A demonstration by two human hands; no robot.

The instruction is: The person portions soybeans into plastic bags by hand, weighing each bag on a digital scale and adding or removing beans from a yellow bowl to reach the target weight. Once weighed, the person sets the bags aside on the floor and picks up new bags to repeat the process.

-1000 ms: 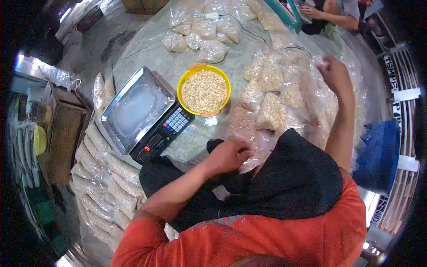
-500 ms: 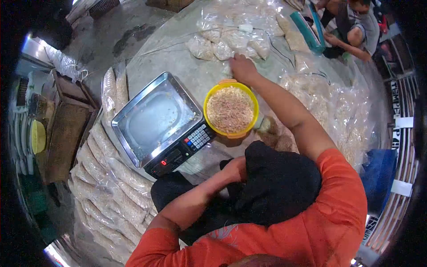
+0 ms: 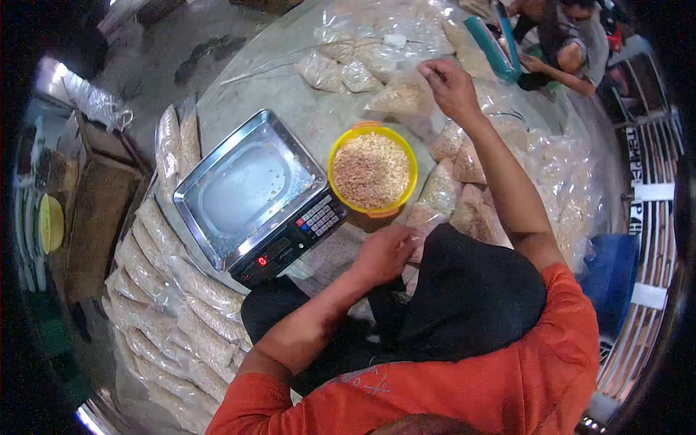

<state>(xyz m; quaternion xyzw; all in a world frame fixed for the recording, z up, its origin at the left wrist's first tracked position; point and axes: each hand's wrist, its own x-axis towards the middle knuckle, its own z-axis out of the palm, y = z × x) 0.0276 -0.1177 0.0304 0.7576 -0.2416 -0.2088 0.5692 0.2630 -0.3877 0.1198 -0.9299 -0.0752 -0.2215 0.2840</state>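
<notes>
My right hand (image 3: 451,85) is raised above the far bags, fingers pinched at the top of a clear plastic bag of pale grains (image 3: 400,99). My left hand (image 3: 388,254) is closed in front of my lap, beside a filled clear bag (image 3: 433,203); what its fingers hold, if anything, is hidden. Between my hands stands a yellow basin (image 3: 415,174) heaped with pale and pinkish-brown grains (image 3: 371,170). Left of the basin sits a digital scale (image 3: 250,188) with a bare steel tray and a red 0 showing.
Long filled bags (image 3: 174,312) lie stacked at the left, and more filled bags (image 3: 558,174) are piled at the right. A wooden box (image 3: 105,210) stands at the far left. Another person (image 3: 569,43) sits at the upper right beside a teal device (image 3: 496,47).
My right hand has moved right and away from me, and a filled bag has shifted nearer with it. My left hand has risen from my lap toward the basin's near side.
</notes>
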